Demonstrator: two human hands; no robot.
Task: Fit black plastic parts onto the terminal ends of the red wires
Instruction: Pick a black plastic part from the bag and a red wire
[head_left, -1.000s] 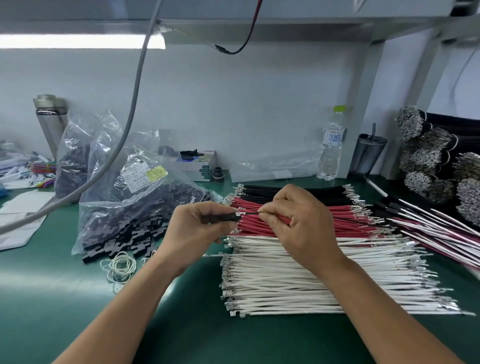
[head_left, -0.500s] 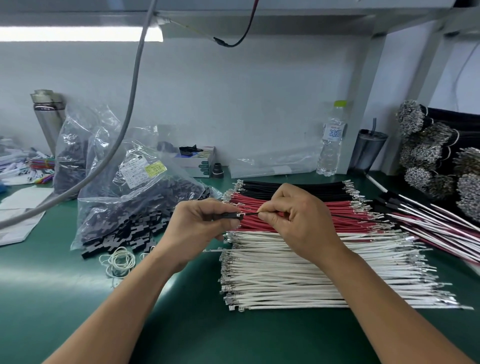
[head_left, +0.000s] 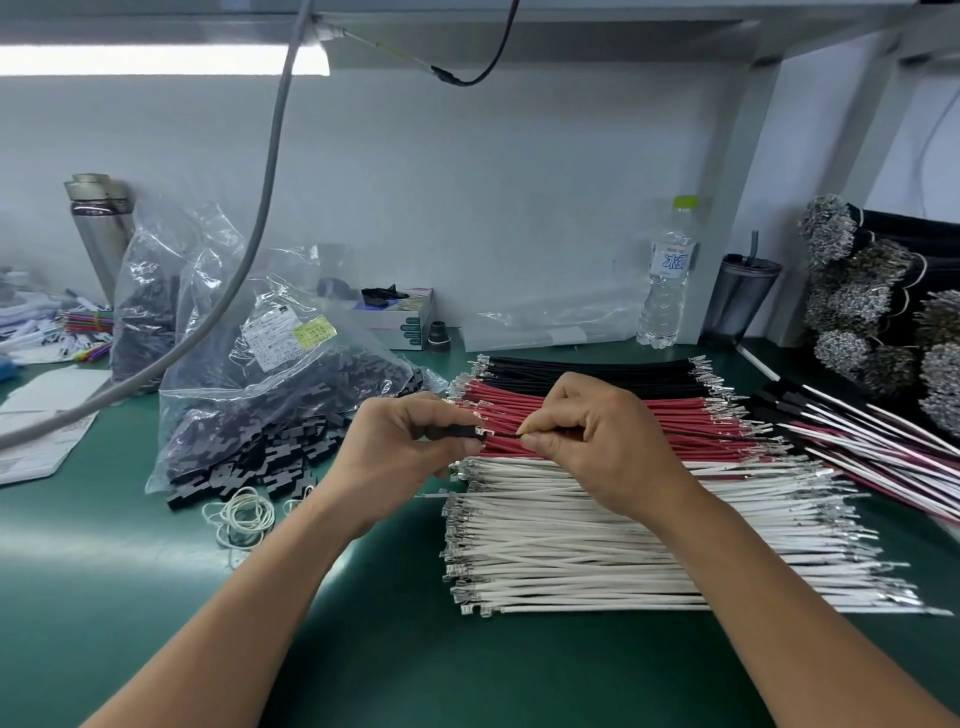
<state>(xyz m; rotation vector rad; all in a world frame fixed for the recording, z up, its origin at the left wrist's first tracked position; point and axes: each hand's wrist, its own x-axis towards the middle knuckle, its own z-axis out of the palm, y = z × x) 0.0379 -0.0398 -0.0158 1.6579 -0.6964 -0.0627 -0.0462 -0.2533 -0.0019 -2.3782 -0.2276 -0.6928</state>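
Observation:
My left hand (head_left: 395, 457) pinches a small black plastic part (head_left: 460, 431) above the wire stacks. My right hand (head_left: 597, 447) pinches a thin, dark-looking wire (head_left: 504, 435) just behind its metal terminal, and the terminal meets the open end of the part. The rest of that wire trails off to the right over the red wires (head_left: 649, 415). The red wires lie in a flat row on the green mat, with metal terminals at both ends. A clear bag of black plastic parts (head_left: 291, 405) sits to the left, with several parts spilled out at its front.
Black wires (head_left: 587, 369) lie behind the red ones and white wires (head_left: 597, 561) in front. Assembled wires (head_left: 872, 447) fan out at the right below bundled wire coils (head_left: 857, 301). Rubber bands (head_left: 244, 514), a water bottle (head_left: 667, 275), a cup (head_left: 743, 296) and a hanging grey cable (head_left: 260, 218) are around.
Both hands stay almost in place. The wire's terminal has closed up against the black part in my left hand.

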